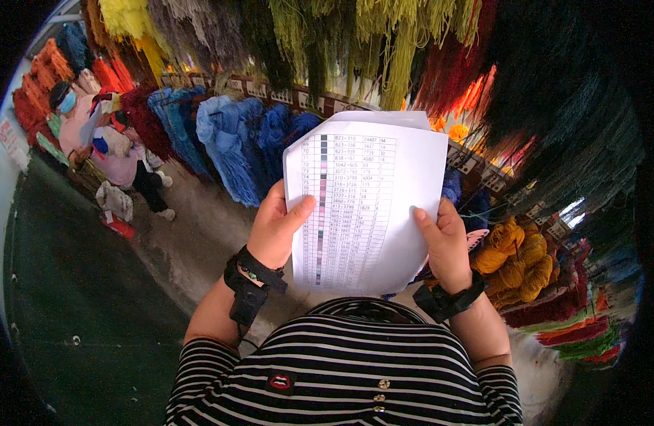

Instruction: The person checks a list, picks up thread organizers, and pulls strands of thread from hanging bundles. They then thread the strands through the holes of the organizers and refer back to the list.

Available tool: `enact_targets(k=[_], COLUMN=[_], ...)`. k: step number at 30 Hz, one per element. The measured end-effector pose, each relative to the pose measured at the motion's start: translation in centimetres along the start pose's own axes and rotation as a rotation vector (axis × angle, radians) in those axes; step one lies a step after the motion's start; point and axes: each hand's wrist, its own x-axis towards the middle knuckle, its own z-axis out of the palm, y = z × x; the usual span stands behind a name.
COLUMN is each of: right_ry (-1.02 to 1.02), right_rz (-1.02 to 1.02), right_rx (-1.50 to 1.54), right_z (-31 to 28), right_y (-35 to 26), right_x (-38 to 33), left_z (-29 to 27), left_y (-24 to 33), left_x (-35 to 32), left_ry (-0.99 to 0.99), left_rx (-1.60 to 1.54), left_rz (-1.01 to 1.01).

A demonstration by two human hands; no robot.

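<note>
Both my hands hold up a small stack of white paper sheets (405,170) in front of my chest. A printed table with a column of small colour swatches fills the left part of the top sheet. My left hand (276,226) grips the left edge, its thumb lying on the front and the fingers hidden behind. At the right edge my right hand (444,245) pinches the sheets the same way, thumb in front. A black strap is round each wrist, with a dark block at the left one.
Blue yarn skeins (231,142) hang from a rack behind the paper. Yellow-green yarn (384,42) hangs above, mustard skeins (519,255) to the right. At the far left a masked person (117,153) holds papers beside orange yarn (50,78). A dark green surface (64,284) lies lower left.
</note>
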Motion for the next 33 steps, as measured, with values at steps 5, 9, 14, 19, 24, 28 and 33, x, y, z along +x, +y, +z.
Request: enact_targets(k=[5,9,14,19,24,28,33], right_ry=[-0.004,0.023,0.052,0.055,0.052,0.014,-0.026], right_rz=[0.02,0.044,0.038,0.034,0.1,0.049,0.191], right_rx=[-0.018,-0.009,-0.021,-0.023,0.038,0.146,0.132], right_z=[-0.5,-0.1,0.2,0.0,-0.6,0.1,0.1], right_y=[0.5,0.8,1.2,1.4,1.9,1.8,2.6], right_x=[0.0,-0.2,0.0,0.3,-0.6,-1.8,-2.6], left_z=[0.2,-0.5,-0.8,-1.1,-1.5,-1.7,-2.2], left_y=[-0.3,-0.5,-0.6,-1.4,-1.7,-1.9,-2.7], left_x=[0.2,0.3,0.9,1.8,1.5,1.2,1.5], left_ry=[0.03,0.024,-0.024,0.004,0.013,0.0,0.01], left_rx=[-0.136,-0.145,-0.184,-0.169,-0.099,0.001,0.09], left_rz=[-0.064,-0.078,-0.087,-0.109,-0.112,-0.069,-0.034])
